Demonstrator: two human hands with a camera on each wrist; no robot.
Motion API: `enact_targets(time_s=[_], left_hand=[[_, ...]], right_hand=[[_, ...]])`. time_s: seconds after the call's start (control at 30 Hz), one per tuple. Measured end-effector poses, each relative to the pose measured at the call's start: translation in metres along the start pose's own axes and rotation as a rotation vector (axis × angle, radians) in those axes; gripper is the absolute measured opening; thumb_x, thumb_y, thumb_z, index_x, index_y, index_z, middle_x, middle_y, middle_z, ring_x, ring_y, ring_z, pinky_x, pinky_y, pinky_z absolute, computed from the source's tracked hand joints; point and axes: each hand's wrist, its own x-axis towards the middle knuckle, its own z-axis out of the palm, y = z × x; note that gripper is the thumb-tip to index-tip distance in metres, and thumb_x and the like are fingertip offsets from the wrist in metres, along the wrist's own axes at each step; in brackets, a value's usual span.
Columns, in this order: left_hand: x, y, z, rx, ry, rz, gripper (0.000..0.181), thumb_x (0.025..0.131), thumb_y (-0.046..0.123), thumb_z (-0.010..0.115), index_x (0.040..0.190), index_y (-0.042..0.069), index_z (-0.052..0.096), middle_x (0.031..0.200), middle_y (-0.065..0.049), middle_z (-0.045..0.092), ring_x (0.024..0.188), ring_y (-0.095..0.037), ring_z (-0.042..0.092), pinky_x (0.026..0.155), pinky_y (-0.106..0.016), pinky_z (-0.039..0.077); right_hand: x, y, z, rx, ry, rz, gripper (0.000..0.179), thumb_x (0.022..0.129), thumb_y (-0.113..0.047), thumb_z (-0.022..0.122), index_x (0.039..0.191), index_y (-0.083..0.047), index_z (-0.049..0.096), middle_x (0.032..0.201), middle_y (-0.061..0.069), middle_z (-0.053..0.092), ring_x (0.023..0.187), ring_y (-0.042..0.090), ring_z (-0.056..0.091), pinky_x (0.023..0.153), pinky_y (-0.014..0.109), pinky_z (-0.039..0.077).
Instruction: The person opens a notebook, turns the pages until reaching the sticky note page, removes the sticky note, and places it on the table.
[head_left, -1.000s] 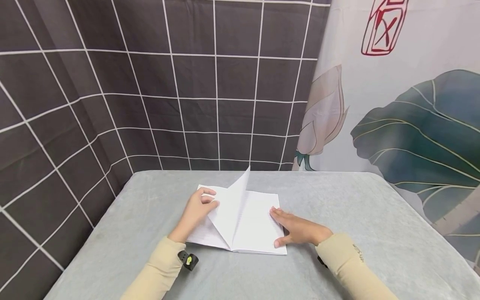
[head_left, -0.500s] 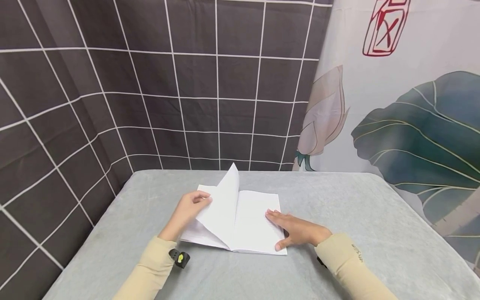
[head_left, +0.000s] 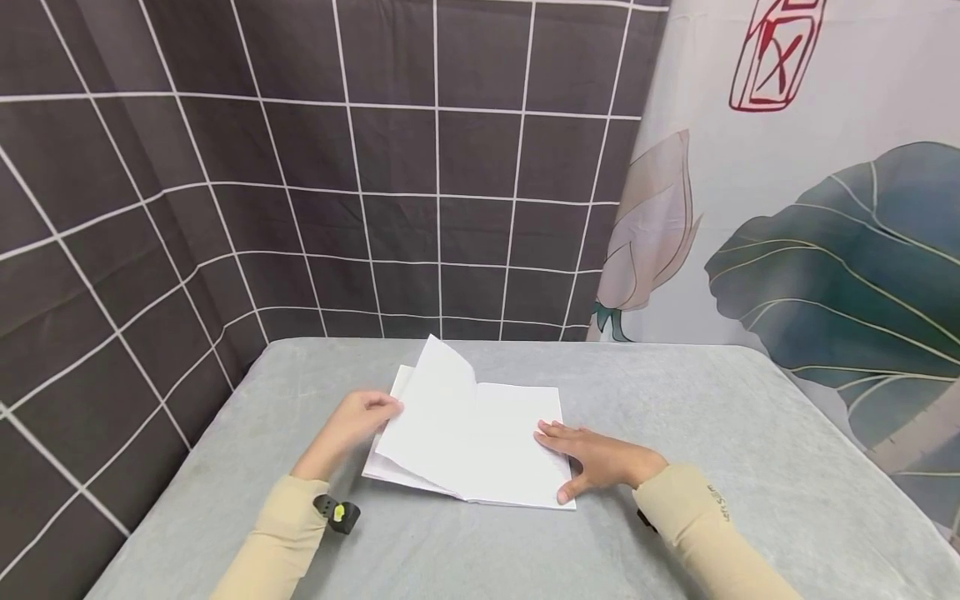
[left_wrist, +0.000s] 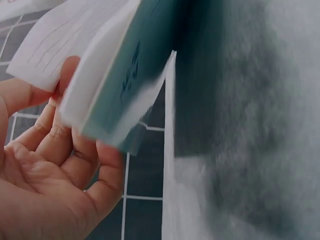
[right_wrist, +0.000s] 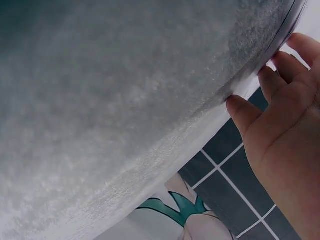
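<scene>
An open notebook (head_left: 513, 442) with white pages lies on the table in the head view. My left hand (head_left: 351, 423) pinches the outer edge of a raised page (head_left: 431, 408), whose far corner stands up over the left half. In the left wrist view, thumb and index finger hold that page (left_wrist: 42, 47), which carries faint ruled lines; the other fingers curl beside the page stack and a teal cover (left_wrist: 112, 95) with dark writing. My right hand (head_left: 600, 460) rests with spread fingers on the right page's outer edge. The right wrist view shows its fingers (right_wrist: 272, 82) at the notebook's edge.
A grey cloth-covered table (head_left: 675, 392) spreads around the notebook. Behind it hang a dark curtain (head_left: 397, 225) with a white grid and a pale curtain (head_left: 675, 67) with lotus prints. Each wrist wears a black strap (head_left: 341, 512) below a beige sleeve.
My left hand has moved left and slightly down with the pinched page, which swings over from upright toward the left half. My right hand stays on the right page.
</scene>
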Motion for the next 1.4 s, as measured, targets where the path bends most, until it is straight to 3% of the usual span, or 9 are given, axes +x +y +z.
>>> enact_targets(time_s=[0.13,0.37,0.6,0.7,1.0,1.4], left_hand=[[-0.003,-0.003,-0.005,-0.018,-0.017,-0.034,0.025,0.089,0.016,0.061,0.101,-0.004,0.069,0.092,-0.010,0.068,0.078,-0.014,0.056,0.071,-0.028,0.047],[-0.007,-0.009,-0.009,0.034,-0.030,-0.074,0.026,0.088,0.018,0.063,0.099,-0.005,0.070,0.098,-0.014,0.069,0.083,-0.017,0.062,0.077,-0.035,0.052],[-0.009,-0.018,-0.012,0.053,-0.055,-0.078,0.019,0.086,0.016,0.063,0.080,0.000,0.069,0.066,-0.001,0.057,0.067,-0.017,0.051,0.064,-0.029,0.042],[-0.009,-0.021,-0.013,0.049,-0.068,-0.082,0.019,0.086,0.017,0.064,0.078,0.000,0.069,0.062,0.001,0.053,0.064,-0.016,0.049,0.063,-0.029,0.041],[-0.010,-0.026,-0.015,0.071,-0.094,-0.095,0.019,0.085,0.017,0.063,0.075,0.001,0.067,0.058,0.002,0.052,0.060,-0.013,0.050,0.061,-0.029,0.041],[-0.010,-0.034,-0.013,0.095,-0.111,-0.116,0.020,0.086,0.017,0.063,0.081,-0.001,0.069,0.065,0.002,0.058,0.061,-0.012,0.054,0.062,-0.028,0.045]], right_hand=[[0.000,0.000,0.000,0.000,-0.003,0.008,0.098,0.071,-0.044,0.076,0.148,-0.002,0.032,0.157,0.019,0.023,0.144,0.040,0.021,0.113,0.060,0.015],[0.000,0.000,0.002,-0.003,-0.003,0.006,0.098,0.071,-0.043,0.077,0.147,-0.001,0.033,0.157,0.020,0.023,0.144,0.041,0.021,0.112,0.061,0.016],[-0.001,0.001,0.003,-0.002,0.000,0.010,0.097,0.071,-0.042,0.077,0.147,0.000,0.033,0.157,0.020,0.024,0.144,0.041,0.021,0.112,0.061,0.016],[-0.001,0.001,0.004,-0.003,0.003,0.007,0.097,0.071,-0.042,0.077,0.147,0.000,0.033,0.157,0.020,0.023,0.143,0.041,0.021,0.112,0.061,0.016],[0.000,0.000,0.003,-0.014,0.015,0.009,0.098,0.071,-0.044,0.076,0.147,-0.001,0.033,0.157,0.019,0.024,0.144,0.040,0.022,0.112,0.060,0.016],[0.002,0.002,0.003,-0.030,0.022,0.008,0.096,0.071,-0.045,0.075,0.147,-0.001,0.034,0.156,0.019,0.025,0.143,0.040,0.023,0.113,0.060,0.017]])
